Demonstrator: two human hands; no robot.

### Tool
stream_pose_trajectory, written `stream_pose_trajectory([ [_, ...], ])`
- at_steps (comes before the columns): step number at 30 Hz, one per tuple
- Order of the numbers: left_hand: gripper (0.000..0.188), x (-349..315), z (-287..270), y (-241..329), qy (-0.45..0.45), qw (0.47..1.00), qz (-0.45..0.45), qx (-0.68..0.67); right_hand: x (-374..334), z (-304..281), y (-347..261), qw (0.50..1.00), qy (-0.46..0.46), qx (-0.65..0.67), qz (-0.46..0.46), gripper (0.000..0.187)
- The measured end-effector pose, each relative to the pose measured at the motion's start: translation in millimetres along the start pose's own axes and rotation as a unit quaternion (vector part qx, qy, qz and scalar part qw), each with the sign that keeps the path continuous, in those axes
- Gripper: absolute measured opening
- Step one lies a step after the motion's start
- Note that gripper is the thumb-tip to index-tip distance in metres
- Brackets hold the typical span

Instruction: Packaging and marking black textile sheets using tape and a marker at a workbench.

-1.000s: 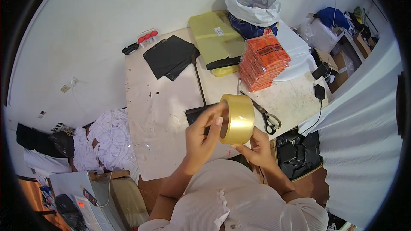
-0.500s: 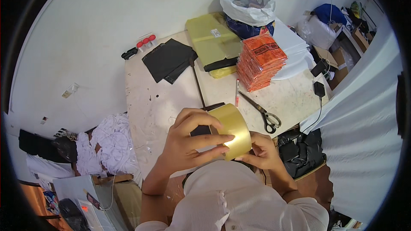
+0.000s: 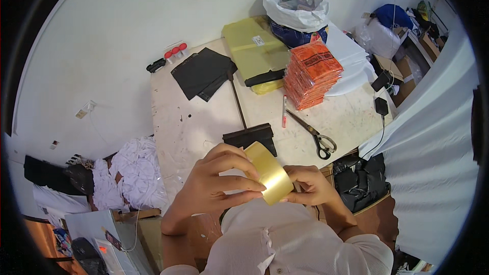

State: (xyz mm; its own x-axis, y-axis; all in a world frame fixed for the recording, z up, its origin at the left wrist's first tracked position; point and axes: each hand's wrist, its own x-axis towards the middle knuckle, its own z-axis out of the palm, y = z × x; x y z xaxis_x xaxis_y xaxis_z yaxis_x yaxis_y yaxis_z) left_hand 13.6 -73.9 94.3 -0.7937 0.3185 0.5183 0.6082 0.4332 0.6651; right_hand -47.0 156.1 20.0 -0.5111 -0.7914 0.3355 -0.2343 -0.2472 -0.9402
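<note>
A wide roll of clear yellowish packing tape (image 3: 274, 179) is held up in front of my body, over the table's near edge. My left hand (image 3: 224, 178) grips it from the left, thumb and fingers bent around its rim. On the other side my right hand (image 3: 309, 186) pinches at the roll's right edge with thumb and forefinger; whether a tape end lies in that pinch is too small to make out. Just beyond the roll lies a black T-shaped tool (image 3: 249, 137) with a long thin handle and a wide flat head.
On the table (image 3: 178, 137) lie scissors (image 3: 317, 136), a marker (image 3: 284, 112), black plastic bags (image 3: 201, 74), a stack of orange packets (image 3: 313, 74), a yellow package (image 3: 254, 46) and white sheets (image 3: 346, 61). A white-lined bag (image 3: 295, 12) stands behind. White cloth (image 3: 135, 170) is heaped at the left.
The tape roll has come down closer to my body and tilted, uncovering the black tool's head. Both hands moved with it and keep their hold.
</note>
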Motion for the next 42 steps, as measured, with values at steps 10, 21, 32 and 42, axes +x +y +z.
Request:
stream_pose_trajectory([
  [10, 0.019, -17, -5, -4, -0.039, 0.997, -0.013, 0.062, 8, 6, -1, 0.999, -0.016, -0.027, 0.009, 0.020],
  [21, 0.019, -46, 12, -22, 0.023, 0.985, -0.009, 0.168, 10, 8, 8, 0.997, -0.039, -0.041, 0.057, 0.022],
  [32, 0.029, -42, -5, -18, 0.011, 0.997, -0.068, 0.036, 15, 9, 12, 0.995, -0.056, -0.039, 0.079, 0.025],
  [42, 0.025, -37, -11, -5, -0.040, 0.961, 0.037, 0.270, 18, 5, 12, 0.990, -0.066, -0.059, 0.107, 0.025],
])
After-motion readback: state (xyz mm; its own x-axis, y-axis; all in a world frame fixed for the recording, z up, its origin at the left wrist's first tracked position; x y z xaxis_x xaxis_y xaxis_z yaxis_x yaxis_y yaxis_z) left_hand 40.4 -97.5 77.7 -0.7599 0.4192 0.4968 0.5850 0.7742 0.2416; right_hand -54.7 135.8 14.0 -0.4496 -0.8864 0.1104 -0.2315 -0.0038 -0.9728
